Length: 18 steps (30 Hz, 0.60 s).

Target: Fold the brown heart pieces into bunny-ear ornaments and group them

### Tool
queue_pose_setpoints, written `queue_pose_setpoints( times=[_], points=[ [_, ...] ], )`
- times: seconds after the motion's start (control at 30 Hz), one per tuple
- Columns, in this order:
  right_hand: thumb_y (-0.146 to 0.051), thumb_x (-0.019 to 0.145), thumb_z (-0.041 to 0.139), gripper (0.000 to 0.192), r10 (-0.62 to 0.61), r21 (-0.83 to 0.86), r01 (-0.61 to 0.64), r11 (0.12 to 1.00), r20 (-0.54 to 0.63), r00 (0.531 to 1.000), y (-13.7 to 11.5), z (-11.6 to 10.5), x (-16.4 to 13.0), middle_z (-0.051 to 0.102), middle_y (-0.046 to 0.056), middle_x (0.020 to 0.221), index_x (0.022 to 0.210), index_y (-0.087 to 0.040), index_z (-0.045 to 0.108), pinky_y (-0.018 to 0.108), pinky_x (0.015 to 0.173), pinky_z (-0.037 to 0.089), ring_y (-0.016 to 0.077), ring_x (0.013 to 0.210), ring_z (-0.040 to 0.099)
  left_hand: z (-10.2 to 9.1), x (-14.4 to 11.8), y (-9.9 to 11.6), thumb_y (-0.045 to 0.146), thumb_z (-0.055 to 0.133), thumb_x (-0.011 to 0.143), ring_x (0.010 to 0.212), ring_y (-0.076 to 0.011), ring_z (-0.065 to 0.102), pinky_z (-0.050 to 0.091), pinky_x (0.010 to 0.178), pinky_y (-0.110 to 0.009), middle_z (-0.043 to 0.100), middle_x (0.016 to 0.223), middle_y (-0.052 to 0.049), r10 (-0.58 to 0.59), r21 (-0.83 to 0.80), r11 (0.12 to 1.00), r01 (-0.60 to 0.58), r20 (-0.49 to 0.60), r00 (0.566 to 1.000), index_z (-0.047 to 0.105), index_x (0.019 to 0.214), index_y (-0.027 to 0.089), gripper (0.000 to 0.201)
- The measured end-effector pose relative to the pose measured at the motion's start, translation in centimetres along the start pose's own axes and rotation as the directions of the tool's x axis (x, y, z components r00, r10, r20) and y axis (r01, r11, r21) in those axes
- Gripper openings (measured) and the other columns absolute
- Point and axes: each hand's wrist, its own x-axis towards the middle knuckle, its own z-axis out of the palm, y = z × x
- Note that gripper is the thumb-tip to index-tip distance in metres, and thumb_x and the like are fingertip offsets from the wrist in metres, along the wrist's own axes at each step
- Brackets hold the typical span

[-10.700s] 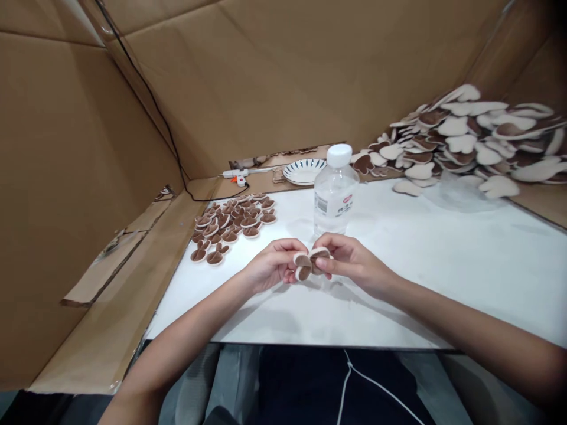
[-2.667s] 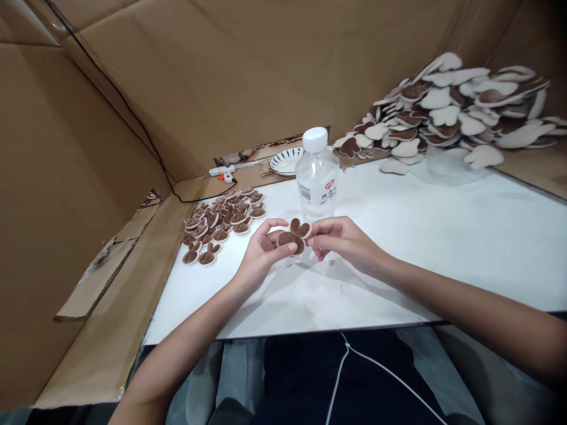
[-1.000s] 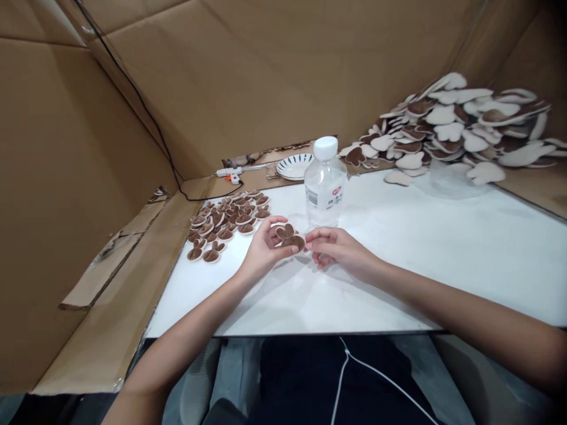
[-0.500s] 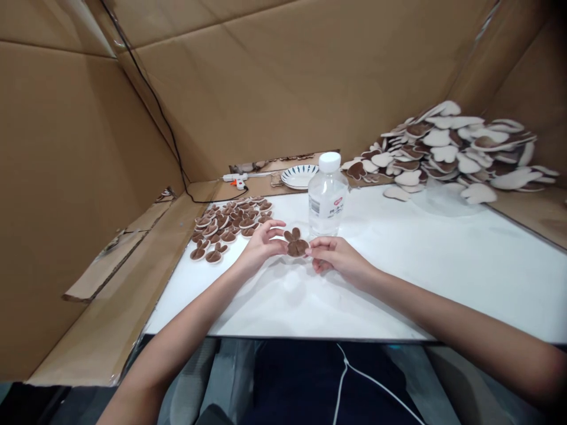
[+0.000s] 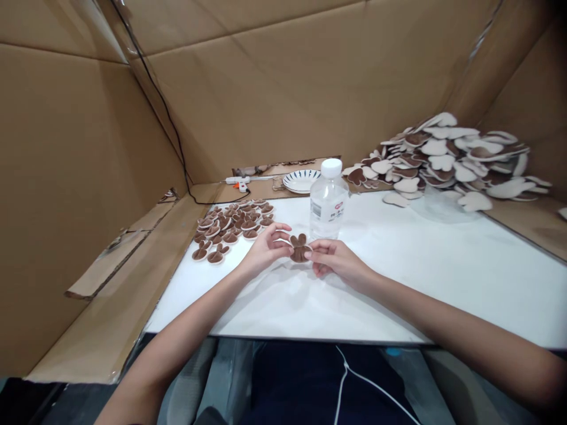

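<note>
the bottle [image 5: 328, 206], clear with a white cap, stands upright on the white table [image 5: 398, 283] and serves as reference. the brown eared piece [image 5: 300, 254] is on the near side of the bottle, slightly to its left, held up between both hands with two lobes pointing upward. left hand [image 5: 268, 248]: partly closed, thumb at the piece's left edge, forefinger raised clear of it. right hand [image 5: 335, 260]: thumb and forefinger pinched on the right edge, remaining fingers curled beneath. left of the bottle lies a cluster of similar eared pieces [image 5: 234, 223], brown faces visible. beyond these, left of and behind the bottle, rests a white glue gun [image 5: 239, 182]. a striped plate [image 5: 301, 182] sits just behind the bottle, to its left. a heap of brown and cream pieces [image 5: 443, 159] is piled right of the bottle, farther back.
</note>
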Motion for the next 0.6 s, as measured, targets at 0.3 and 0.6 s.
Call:
queue_pose_setpoints(
  times=[0.3, 0.6],
  points=[
    [-0.042, 0.073, 0.071, 0.030, -0.008, -0.064, 0.013, 0.998, 0.079, 0.997, -0.53, 0.30, -0.45, 0.058, -0.002, 0.058, 0.078, -0.015, 0.059, 0.021, 0.053, 0.044, 0.0093, 0.053, 0.056, 0.35, -0.03, 0.09, 0.026, 0.074, 0.072, 0.072, -0.0108, 0.059, 0.048, 0.069, -0.024, 0.062, 0.077, -0.001, 0.039, 0.061, 0.997, -0.037, -0.032, 0.999, 0.051, 0.101, 0.016, 0.038],
    [-0.037, 0.074, 0.072, 0.027, 0.017, 0.027, -0.021, 0.999, 0.127, 0.992, -0.49, 0.36, -0.38, 0.057, -0.002, 0.061, 0.078, -0.014, 0.059, 0.021, 0.054, 0.046, 0.0085, 0.053, 0.055, 0.27, 0.01, -0.01, 0.022, 0.077, 0.068, 0.067, -0.0097, 0.059, 0.045, 0.063, -0.021, 0.063, 0.074, 0.000, -0.016, -0.136, 0.990, 0.023, 0.054, 0.998, 0.050, 0.100, 0.017, 0.042]
  ],
)
